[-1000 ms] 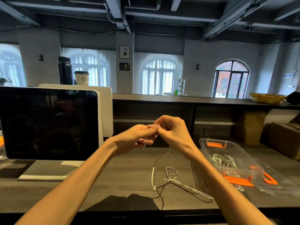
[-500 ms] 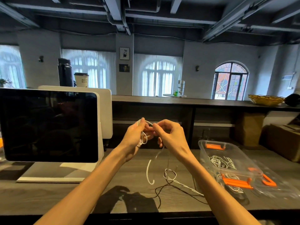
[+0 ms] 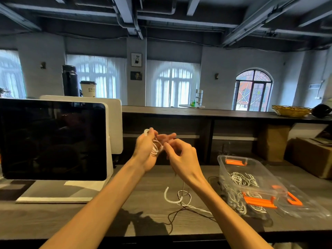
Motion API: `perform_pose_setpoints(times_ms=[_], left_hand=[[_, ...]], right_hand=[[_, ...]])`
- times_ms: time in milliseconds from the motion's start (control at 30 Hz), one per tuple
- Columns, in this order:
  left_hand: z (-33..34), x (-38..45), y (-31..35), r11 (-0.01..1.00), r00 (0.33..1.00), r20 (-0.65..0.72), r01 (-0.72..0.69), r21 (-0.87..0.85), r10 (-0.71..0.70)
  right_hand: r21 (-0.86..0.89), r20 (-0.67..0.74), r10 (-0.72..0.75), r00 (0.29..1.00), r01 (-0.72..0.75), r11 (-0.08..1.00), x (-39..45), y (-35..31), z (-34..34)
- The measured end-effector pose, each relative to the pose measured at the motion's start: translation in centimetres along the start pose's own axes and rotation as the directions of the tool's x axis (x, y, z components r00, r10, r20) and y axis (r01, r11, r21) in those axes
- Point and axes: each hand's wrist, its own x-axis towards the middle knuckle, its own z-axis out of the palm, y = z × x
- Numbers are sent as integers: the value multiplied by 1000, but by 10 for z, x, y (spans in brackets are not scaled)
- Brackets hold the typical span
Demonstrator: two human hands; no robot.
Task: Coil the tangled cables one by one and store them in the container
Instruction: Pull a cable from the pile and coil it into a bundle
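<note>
My left hand (image 3: 146,150) is raised above the table with loops of a thin white cable (image 3: 156,147) wound round its fingers. Just to its right, my right hand (image 3: 181,157) pinches the same cable between thumb and fingertips. The cable's loose end hangs down behind my right wrist to a small tangle of white and dark cables (image 3: 183,200) on the dark wooden table (image 3: 71,218). A clear plastic container (image 3: 231,167) with orange latches stands at the right and holds several coiled white cables (image 3: 241,179).
The clear lid (image 3: 305,203) with an orange latch lies against the container's near right side. A dark screen on a white stand (image 3: 52,141) fills the left of the table. Behind runs a raised counter (image 3: 197,112) with a bottle, a cup and a basket.
Both hands dropped slightly and the left turned upright. More white loops have gathered on the left hand, and the hanging length of cable above the table has grown shorter.
</note>
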Motion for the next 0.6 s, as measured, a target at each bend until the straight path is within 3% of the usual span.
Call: perform_pose_setpoints(times_ms=[67, 167, 233, 333, 433, 533, 600], left_hand=[[-6, 8, 12, 984, 998, -29, 41, -173, -47], [-17, 17, 27, 993, 995, -103, -10, -117, -2], [-24, 21, 33, 997, 990, -129, -58, -50, 51], [-33, 22, 34, 973, 990, -86, -92, 209, 112], [-37, 20, 27, 825, 993, 40, -118, 553, 115], [-35, 11, 20, 714, 987, 142, -150, 684, 72], [-30, 3, 14, 688, 980, 197, -155, 709, 18]], right_hand=[[-23, 91, 53, 994, -51, 998, -4, 5, -4], [16, 281, 106, 954, -115, 993, -10, 9, -11], [12, 323, 128, 938, -139, 990, -11, 12, -15], [-110, 323, 96, 941, -63, 992, -6, 17, -20], [-208, 388, 0, 922, 87, 974, -2, 10, -23], [-180, 464, -70, 883, 171, 969, 3, -7, -22], [-156, 441, -121, 889, 209, 965, 10, -14, -20]])
